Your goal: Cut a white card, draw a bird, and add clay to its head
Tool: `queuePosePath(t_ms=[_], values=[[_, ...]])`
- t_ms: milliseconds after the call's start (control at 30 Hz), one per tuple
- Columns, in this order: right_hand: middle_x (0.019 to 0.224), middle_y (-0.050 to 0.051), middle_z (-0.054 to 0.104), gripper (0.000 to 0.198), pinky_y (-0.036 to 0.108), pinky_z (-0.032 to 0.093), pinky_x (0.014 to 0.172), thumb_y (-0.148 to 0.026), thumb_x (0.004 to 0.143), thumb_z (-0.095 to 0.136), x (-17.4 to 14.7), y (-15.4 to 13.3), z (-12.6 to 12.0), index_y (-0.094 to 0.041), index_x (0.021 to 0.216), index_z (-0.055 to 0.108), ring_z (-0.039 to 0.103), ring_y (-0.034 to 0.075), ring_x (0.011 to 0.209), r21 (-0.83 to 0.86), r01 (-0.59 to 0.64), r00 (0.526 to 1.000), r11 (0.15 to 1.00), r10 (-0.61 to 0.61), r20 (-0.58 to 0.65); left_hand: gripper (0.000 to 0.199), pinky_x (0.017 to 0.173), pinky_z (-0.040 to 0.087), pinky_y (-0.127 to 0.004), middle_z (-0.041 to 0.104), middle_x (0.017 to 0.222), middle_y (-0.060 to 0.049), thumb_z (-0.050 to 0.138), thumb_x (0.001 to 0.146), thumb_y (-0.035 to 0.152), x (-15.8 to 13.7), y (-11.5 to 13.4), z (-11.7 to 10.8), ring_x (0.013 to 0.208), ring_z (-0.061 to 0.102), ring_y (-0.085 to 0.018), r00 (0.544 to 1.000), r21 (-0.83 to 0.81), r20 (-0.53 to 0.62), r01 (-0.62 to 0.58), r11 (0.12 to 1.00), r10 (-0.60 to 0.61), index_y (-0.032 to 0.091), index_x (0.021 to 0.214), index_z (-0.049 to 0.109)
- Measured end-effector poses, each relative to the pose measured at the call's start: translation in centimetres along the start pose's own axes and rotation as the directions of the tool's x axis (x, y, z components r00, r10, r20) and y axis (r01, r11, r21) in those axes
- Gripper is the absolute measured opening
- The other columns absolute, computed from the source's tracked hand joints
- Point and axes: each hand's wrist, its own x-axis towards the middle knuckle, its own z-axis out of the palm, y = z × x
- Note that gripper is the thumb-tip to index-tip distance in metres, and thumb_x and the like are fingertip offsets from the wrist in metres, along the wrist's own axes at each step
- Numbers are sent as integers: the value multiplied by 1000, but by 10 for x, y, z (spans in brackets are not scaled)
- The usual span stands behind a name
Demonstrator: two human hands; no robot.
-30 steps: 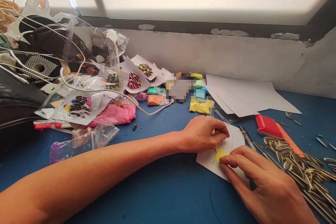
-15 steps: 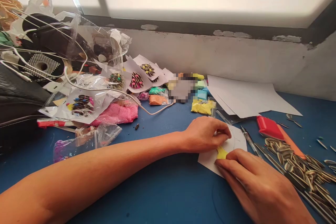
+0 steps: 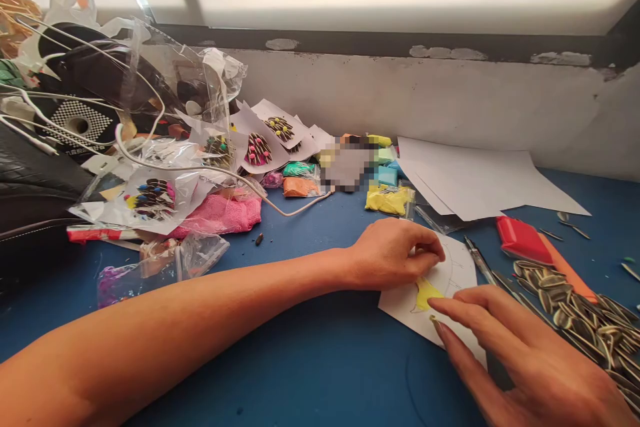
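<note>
A white sheet of paper point(image 3: 453, 250) with thin pencil lines lies on the blue table. A flat patch of yellow clay point(image 3: 426, 293) is spread on it, inside part of the drawing. My left hand point(image 3: 393, 253) rests over the paper's upper left, fingers curled and tips together just above the clay; whatever they may hold is hidden. At the clay's right edge is my right hand point(image 3: 535, 347), its thumb and index finger apart, the index tip touching or nearly touching the yellow. A small yellowish speck shows by the thumb tip.
Sunflower seeds point(image 3: 575, 307) lie right, near a red clay pack point(image 3: 523, 239) and a pen point(image 3: 477, 257). Behind are yellow clay point(image 3: 390, 200) and white sheets point(image 3: 475, 177). Seed-and-clay pictures point(image 3: 257, 150), a pink cloth point(image 3: 220, 217), a white cable point(image 3: 287, 213) and bags crowd the left.
My right hand has drawn back to the right and its fingers have parted, exposing more of the yellow clay. My left hand has hardly moved. The view has shifted slightly.
</note>
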Motion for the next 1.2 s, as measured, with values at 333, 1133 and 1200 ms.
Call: queuePosePath(t_ms=[333,1133,1200], values=[[72,2,59,24,26,46,57,-20,98,45,20,-6,4,-20,82,63,60,13,58,-13,1,1000,1000,-1,1,23,67,39,-21,73,90,0,53,85,17,-1,2,0,79,61,-12,1000,-23,-11,22,1000,-22,15,94,74],[87,-1,70,14,22,51,65,-24,96,50,12,6,-8,-25,107,59,68,12,69,72,-82,995,994,86,-50,22,64,38,-21,72,85,-1,54,85,18,0,-2,1,74,57,-11,998,-53,-63,2,999,-5,14,92,74],[84,-2,68,12,20,50,61,-27,97,51,11,6,-9,-25,104,60,66,10,66,91,-89,996,992,91,-20,22,63,38,-21,72,85,0,54,85,18,0,-2,2,73,57,-11,997,-60,-79,7,998,-12,14,92,74]])
